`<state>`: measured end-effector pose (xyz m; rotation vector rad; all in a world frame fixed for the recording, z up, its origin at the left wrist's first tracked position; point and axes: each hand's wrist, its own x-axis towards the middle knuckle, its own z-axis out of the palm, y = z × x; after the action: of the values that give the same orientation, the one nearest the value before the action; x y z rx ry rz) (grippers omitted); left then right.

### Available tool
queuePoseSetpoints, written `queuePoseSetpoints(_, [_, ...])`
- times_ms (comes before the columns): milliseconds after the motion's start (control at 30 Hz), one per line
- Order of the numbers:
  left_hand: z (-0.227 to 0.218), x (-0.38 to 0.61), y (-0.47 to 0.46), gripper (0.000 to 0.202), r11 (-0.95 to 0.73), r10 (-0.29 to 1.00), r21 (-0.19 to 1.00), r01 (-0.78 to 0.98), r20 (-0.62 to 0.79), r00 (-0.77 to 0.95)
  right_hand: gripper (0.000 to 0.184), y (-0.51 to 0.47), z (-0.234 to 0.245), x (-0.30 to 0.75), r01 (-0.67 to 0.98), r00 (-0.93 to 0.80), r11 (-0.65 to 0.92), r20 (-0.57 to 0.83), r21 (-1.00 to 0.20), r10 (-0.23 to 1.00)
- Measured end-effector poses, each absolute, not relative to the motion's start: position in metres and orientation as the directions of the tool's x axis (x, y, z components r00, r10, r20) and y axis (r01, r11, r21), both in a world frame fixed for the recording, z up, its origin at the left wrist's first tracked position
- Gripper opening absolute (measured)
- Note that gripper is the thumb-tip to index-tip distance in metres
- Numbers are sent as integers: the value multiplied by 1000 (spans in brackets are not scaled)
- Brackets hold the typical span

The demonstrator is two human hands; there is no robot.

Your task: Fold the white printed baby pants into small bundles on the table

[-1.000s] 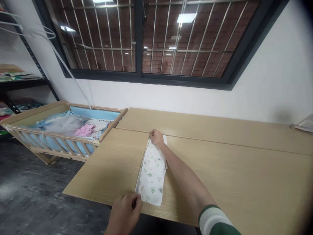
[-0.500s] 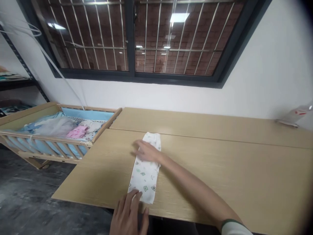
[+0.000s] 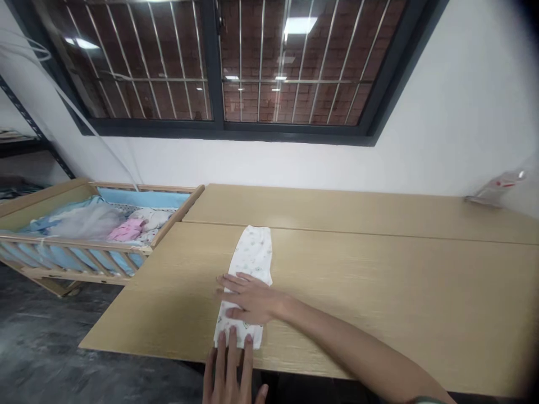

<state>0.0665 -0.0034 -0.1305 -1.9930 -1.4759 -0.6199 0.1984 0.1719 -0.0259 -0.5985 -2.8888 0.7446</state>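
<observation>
A narrow white cloth (image 3: 254, 253) with a small green and grey print lies flat and lengthwise on the wooden table (image 3: 357, 303). It looks like a folded baby garment, but its kind cannot be told for sure. Across its middle rests my right hand (image 3: 250, 299), palm down with fingers spread and pointing left. My left hand (image 3: 229, 370) is at the table's front edge, its outstretched fingertips touching the cloth's near end. Neither hand grips anything. The right hand and forearm hide part of the cloth.
To the left stands a wooden crib (image 3: 168, 227) with blue lining, holding a pink cloth (image 3: 127, 229) and other fabrics. A clear plastic bag (image 3: 494, 189) lies at the table's back right. Behind is a barred window (image 3: 219, 73); a shelf (image 3: 25, 147) is at far left.
My right hand has slid down the cloth from its upper part to the middle, and its fingers have spread. My left hand has shifted slightly right and down, fingers straighter. The view has turned a little.
</observation>
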Motion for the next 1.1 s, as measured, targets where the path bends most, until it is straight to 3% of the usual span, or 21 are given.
queuePoseSetpoints(300, [-123,65,-1,64,-225,664,-257,940,665,341,75,267,-36,207,621,-767,707,-75,-340,637])
queuePoseSetpoints(500, [-122,65,-2,65,-234,671,-248,940,659,341,80,317,-44,217,729,-663,620,-72,-292,745])
queuePoseSetpoints(1100, [-114,73,-6,66,-272,699,-120,955,657,282,80,352,-55,227,713,-679,661,8,-234,734])
